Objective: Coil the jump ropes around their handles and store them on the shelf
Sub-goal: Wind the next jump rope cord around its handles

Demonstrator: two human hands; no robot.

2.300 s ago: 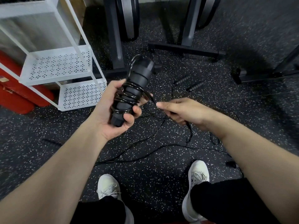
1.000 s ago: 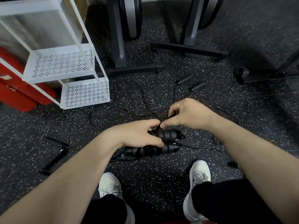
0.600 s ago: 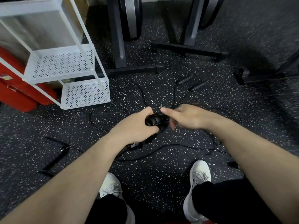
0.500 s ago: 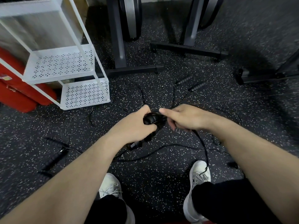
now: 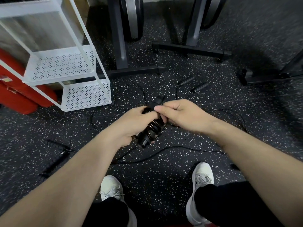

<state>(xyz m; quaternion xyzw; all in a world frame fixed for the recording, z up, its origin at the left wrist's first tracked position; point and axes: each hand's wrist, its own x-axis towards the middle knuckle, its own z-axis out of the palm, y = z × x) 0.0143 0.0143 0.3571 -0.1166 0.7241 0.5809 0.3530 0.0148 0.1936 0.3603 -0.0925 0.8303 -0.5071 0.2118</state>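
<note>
A dark rubber floor with pale speckles [image 5: 164, 185] fills the view, with a white perforated metal shelf unit [image 5: 65, 66] standing at upper left. At centre, a bundle of black ribbed jump-rope handles wound with thin black cord [image 5: 150, 128] is gripped by the left hand [image 5: 131, 123], its long axis tilted (near end down-left, far end up-right). Its far end is pinched by the right hand [image 5: 178, 114].
</note>
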